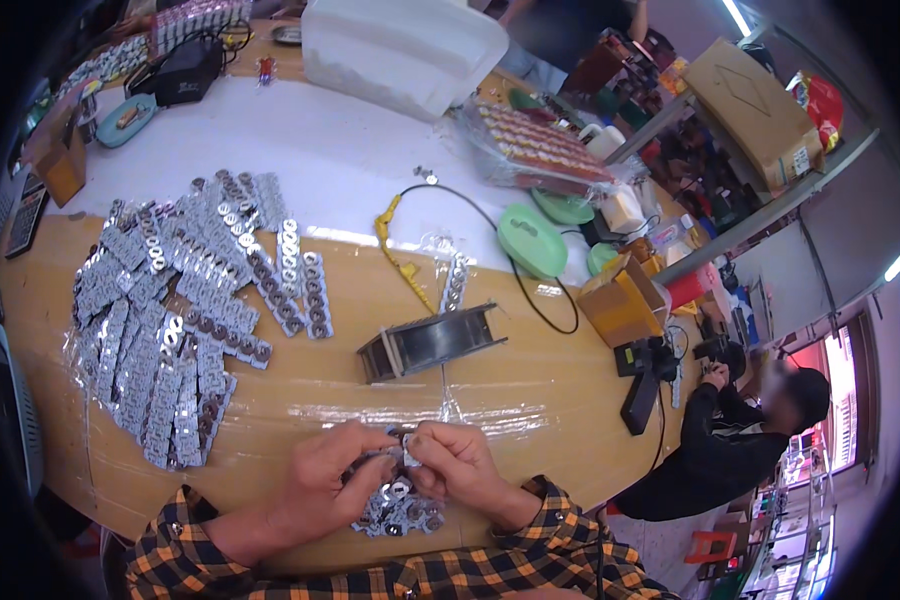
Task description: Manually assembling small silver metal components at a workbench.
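At the table's near edge, my left hand (342, 468) and my right hand (460, 464) meet with fingers closed. Between their fingertips is a small grey part (410, 452), pinched by both; its exact kind is too small to make out. Just below my hands lies a small heap of grey pieces with round metal centres (402, 510). Beyond them stands a black open-sided holder (438, 343), slightly turned. A large pile of grey strips with round silver or dark centres (170, 310) spreads over the table's left side.
A yellow cord tool (395, 250) with a black cable lies past the holder, beside a green dish (532, 241). A white bin (400, 55) stands at the back. Right are a cardboard box (622, 298), a black device (642, 385) and a seated person in black (710, 450).
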A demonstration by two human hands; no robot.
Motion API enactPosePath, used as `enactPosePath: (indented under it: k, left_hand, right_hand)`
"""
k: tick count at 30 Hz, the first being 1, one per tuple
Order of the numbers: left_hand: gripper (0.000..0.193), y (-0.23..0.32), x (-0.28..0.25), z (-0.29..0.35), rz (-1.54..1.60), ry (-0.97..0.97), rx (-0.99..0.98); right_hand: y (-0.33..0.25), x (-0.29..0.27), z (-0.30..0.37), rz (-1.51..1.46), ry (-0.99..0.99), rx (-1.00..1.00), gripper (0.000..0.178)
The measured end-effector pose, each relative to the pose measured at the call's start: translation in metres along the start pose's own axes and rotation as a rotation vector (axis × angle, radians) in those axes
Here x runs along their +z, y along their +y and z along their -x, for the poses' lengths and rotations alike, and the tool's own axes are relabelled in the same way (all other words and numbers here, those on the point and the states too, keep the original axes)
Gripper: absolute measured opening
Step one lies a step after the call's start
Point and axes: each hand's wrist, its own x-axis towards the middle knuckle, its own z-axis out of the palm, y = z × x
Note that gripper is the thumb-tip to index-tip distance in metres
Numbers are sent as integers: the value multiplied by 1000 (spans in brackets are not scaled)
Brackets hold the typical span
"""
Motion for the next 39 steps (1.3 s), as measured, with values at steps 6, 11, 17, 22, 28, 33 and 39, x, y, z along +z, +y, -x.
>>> enactPosePath:
  k: [6, 11, 17, 22, 28, 33, 39]
  left_hand:
    - [14, -2, 7, -10, -247, 180, 225]
    - [17, -3, -2, -24, 156, 148, -136]
    - [19, -7, -5, -12, 201, 86, -184]
    - [23, -4, -8, -13, -41, 31, 102]
    - [28, -7, -4, -18, -158, 79, 228]
    - [29, -12, -1, -18, -189, 73, 301]
    - [30, -13, -9, -21, -270, -27, 386]
  right_hand:
    - [-4, -5, -5, 232, 113, -1, 26]
    - [-15, 2, -9, 191, -4, -19, 30]
    - [-7, 1, -11, 6, 56, -80, 37]
    - [-8, 4, -9, 10, 68, -123, 36]
    - [-12, 2, -11, 130, 53, -119, 37]
    - [-9, 1, -11, 136, 66, -146, 37]
    - [-10, 3, -12, 125, 149, -80, 35]
